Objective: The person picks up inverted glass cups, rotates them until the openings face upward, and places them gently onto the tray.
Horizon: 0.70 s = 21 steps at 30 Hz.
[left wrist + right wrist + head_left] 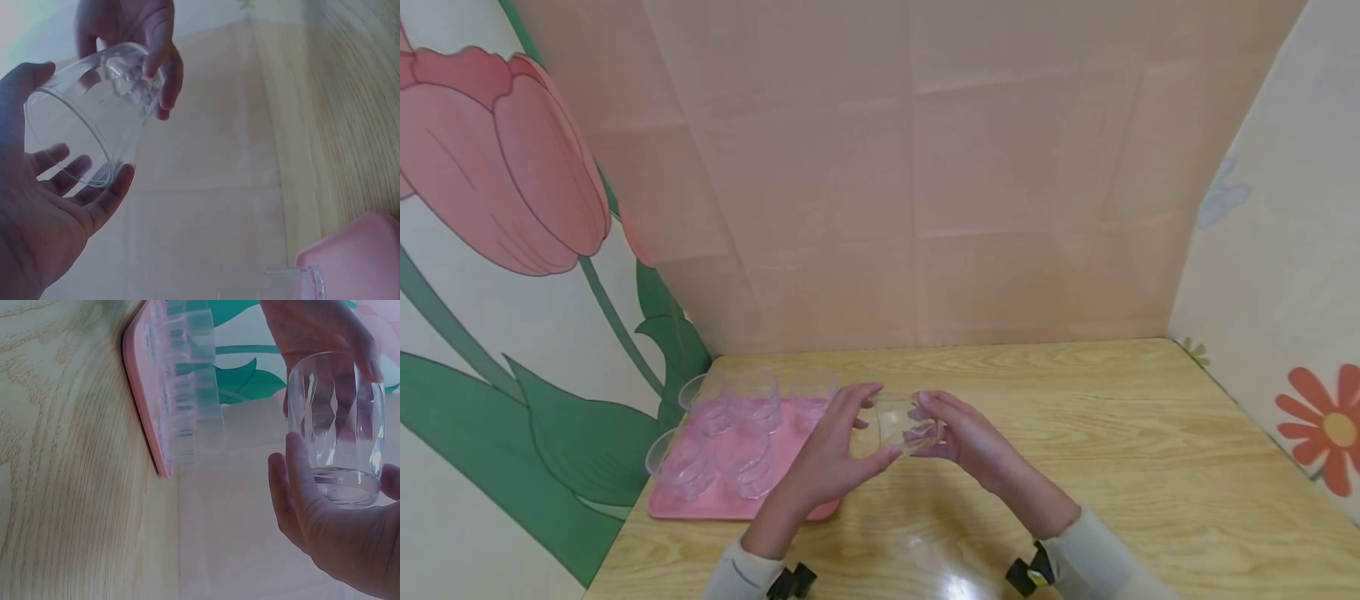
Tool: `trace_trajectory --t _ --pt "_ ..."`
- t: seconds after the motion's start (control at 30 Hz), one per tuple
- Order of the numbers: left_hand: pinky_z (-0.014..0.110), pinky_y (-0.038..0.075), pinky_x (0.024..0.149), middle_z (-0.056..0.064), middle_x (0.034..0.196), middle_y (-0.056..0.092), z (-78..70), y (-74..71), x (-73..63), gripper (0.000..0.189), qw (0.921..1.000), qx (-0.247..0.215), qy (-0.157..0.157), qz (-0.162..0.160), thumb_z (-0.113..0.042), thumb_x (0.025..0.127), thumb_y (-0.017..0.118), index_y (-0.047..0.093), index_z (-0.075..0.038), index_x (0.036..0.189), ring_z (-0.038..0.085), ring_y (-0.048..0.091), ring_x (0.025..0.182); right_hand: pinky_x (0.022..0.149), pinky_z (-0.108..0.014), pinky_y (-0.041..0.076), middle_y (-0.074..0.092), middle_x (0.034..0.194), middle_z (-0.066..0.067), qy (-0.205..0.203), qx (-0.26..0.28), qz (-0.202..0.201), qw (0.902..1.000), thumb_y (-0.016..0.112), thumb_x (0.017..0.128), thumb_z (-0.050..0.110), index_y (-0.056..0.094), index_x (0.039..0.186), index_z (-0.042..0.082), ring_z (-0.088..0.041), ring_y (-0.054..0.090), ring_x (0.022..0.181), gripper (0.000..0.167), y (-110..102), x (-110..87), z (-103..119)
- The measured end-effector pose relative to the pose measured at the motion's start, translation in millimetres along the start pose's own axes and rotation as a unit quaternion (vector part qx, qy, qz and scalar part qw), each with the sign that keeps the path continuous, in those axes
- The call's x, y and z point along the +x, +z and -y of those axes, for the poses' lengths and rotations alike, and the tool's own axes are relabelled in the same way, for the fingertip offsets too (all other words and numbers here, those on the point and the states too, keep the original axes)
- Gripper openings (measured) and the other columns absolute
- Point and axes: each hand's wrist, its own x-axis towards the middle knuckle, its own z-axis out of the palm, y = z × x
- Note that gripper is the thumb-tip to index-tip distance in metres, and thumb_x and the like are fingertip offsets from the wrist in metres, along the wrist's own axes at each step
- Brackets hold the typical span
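Observation:
A clear, empty drinking glass (897,421) lies on its side in the air over the table, between my two hands. My left hand (831,454) holds its rim end, thumb on the near side and fingers around the far side. At the base end, my right hand (966,437) grips with thumb and fingers. In the left wrist view the open mouth of the glass (94,103) faces my left palm. The right wrist view shows the thick base of the glass (345,487) against my right fingers.
Left of my hands, a pink tray (782,446) on the wooden table (1112,467) bears several similar clear glasses (741,462), standing mouth up. A pinkish sheet (917,183) hangs behind the table. Flower-patterned walls flank both sides.

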Motion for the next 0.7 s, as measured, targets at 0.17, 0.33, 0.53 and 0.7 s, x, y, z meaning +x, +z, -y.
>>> trace_trajectory --t 0.17,0.33,0.53,0.7 --pt "0.035 0.055 0.094 -0.007 0.145 0.046 0.2 -2.6 -0.5 0.079 0.9999 0.009 -0.009 0.004 -0.042 0.086 0.078 0.037 -0.03 0.153 0.013 0.052 0.124 0.095 -0.036 0.056 0.063 0.12 -0.006 0.003 -0.03 0.0 0.9995 0.049 0.107 0.041 0.04 0.144 -0.006 -0.02 0.067 0.107 0.061 -1 0.6 0" --pt "0.036 0.054 0.093 -0.003 0.146 0.047 1.0 -7.3 -1.1 0.078 0.9995 0.031 -0.011 -0.002 -0.044 0.088 0.076 0.036 -0.03 0.153 0.013 0.051 0.124 0.1 -0.038 0.053 0.054 0.139 -0.02 0.011 -0.057 -0.019 0.9981 0.048 0.106 0.043 0.036 0.151 -0.005 -0.024 0.063 0.116 0.067 -4 0.3 2" --pt "0.045 0.055 0.09 0.004 0.145 0.049 3.5 -14.2 -3.0 0.078 0.999 0.041 -0.013 -0.014 -0.045 0.088 0.075 0.037 -0.029 0.154 0.026 0.055 0.12 0.104 -0.045 0.051 0.045 0.148 -0.029 0.016 -0.064 -0.041 0.997 0.046 0.107 0.041 0.035 0.151 -0.006 -0.032 0.062 0.12 0.065 -11 -1.0 3" --pt "0.043 0.054 0.091 -0.003 0.147 0.046 7.3 -18.2 -6.5 0.078 0.9979 0.055 -0.028 -0.016 -0.046 0.088 0.076 0.037 -0.031 0.154 0.025 0.056 0.12 0.104 -0.046 0.05 0.044 0.15 -0.029 0.018 -0.068 -0.039 0.9967 0.046 0.107 0.043 0.035 0.151 -0.005 -0.04 0.057 0.128 0.066 -17 -3.6 2"
